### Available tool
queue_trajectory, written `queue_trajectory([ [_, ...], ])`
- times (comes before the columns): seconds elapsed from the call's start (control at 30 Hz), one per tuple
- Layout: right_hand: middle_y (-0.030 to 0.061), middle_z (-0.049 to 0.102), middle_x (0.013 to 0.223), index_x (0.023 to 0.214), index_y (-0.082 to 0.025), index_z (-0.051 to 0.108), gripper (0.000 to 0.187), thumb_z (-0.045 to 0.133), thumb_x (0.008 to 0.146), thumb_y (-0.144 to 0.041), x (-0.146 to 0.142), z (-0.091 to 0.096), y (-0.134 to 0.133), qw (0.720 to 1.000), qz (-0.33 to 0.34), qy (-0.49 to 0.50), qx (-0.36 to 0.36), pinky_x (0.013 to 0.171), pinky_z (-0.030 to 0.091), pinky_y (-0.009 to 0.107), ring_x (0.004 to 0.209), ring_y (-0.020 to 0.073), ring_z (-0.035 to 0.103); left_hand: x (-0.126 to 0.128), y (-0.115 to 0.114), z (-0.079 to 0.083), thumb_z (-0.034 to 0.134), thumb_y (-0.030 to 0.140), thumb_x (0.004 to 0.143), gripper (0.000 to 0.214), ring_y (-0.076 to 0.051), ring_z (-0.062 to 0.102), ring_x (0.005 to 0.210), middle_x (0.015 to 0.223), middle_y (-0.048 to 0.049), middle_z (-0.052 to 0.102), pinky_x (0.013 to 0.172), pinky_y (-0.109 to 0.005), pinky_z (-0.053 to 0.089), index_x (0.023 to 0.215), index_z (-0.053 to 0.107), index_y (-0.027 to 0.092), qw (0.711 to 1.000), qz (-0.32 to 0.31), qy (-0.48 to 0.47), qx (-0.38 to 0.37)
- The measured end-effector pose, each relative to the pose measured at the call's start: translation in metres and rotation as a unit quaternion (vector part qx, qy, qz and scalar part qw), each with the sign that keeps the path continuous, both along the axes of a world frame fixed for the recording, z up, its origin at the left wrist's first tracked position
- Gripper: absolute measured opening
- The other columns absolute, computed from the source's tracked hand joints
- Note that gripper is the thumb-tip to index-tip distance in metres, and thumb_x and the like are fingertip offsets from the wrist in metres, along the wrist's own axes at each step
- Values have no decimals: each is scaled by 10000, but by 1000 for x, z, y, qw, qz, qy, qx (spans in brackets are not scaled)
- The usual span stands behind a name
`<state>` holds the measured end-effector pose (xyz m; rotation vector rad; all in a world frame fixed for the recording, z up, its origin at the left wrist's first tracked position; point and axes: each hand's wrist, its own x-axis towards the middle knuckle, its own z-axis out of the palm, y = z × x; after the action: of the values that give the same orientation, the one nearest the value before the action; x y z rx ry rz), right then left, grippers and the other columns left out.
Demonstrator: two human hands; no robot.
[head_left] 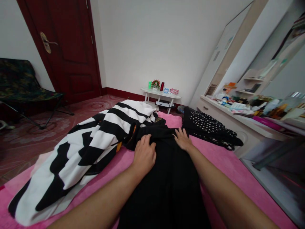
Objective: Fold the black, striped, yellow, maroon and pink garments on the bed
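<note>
Black trousers (166, 178) lie lengthwise in front of me on a pink bedcover (216, 171), with the waist end farthest away. My left hand (144, 154) rests on their upper left part, palm down, fingers slightly bent and apart from the waist edge. Near the upper right corner, my right hand (183, 140) presses on the cloth with its fingers spread. Left of the trousers sprawls a black-and-white striped garment (95, 140), its near end reaching toward the bed's left edge. A folded black garment with white dots (207, 124) sits beyond my right hand.
A dressing table (240, 122) crowded with bottles stands along the right side. Beyond the bed is a small white table (157, 92) with a potted plant (155, 84). A folding chair (26, 86) is at the left, near a dark red door (64, 47).
</note>
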<state>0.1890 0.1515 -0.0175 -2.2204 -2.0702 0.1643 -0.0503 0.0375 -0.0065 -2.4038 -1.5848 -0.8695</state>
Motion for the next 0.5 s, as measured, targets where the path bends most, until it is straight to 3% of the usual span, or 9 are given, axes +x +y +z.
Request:
queue_trajectory([
  [0.1, 37, 72, 1563, 1453, -230, 280, 624, 290, 912, -541, -7, 20, 0, 998, -30, 1, -63, 1083, 143, 600, 1423, 294, 9, -2, -1, 1, 502, 165, 815, 217, -290, 410, 1189, 1295, -150, 442, 928, -430, 403, 971, 652, 150, 1000, -1, -2, -5],
  [0.2, 88, 133, 1552, 1445, -193, 299, 589, 331, 910, -438, -27, 32, -14, 997, -66, 3, -44, 1073, 193, 590, 1415, 316, 84, -4, -2, 1, 515, 161, 805, 205, -287, 423, 1178, 1283, -146, 458, 912, -422, 413, 951, 657, 152, 1000, -3, -11, 3],
  [0.37, 62, 170, 1545, 1461, -190, 264, 590, 171, 941, -455, -61, 12, -57, 998, -36, 56, 23, 1103, 132, 564, 1421, 254, 94, -8, -8, 6, 496, 132, 812, 225, -240, 482, 1097, 1199, -92, 528, 876, -381, 428, 967, 646, 195, 998, -41, -41, 30],
  [0.43, 50, 197, 1538, 1449, -189, 297, 597, 161, 943, -474, -64, 4, -70, 996, -15, 76, 35, 1119, 95, 535, 1421, 228, 108, -12, -13, 15, 478, 140, 832, 276, -235, 457, 1144, 1252, -78, 509, 915, -377, 404, 1057, 618, 216, 994, -51, -62, 71],
  [0.5, 46, 223, 1530, 1437, -184, 328, 594, 181, 942, -479, -63, 1, -77, 994, -12, 97, 51, 1126, 90, 510, 1418, 213, 127, -19, -17, 26, 477, 179, 849, 331, -258, 386, 1234, 1360, -82, 432, 988, -407, 343, 1164, 568, 223, 990, -17, -74, 118],
])
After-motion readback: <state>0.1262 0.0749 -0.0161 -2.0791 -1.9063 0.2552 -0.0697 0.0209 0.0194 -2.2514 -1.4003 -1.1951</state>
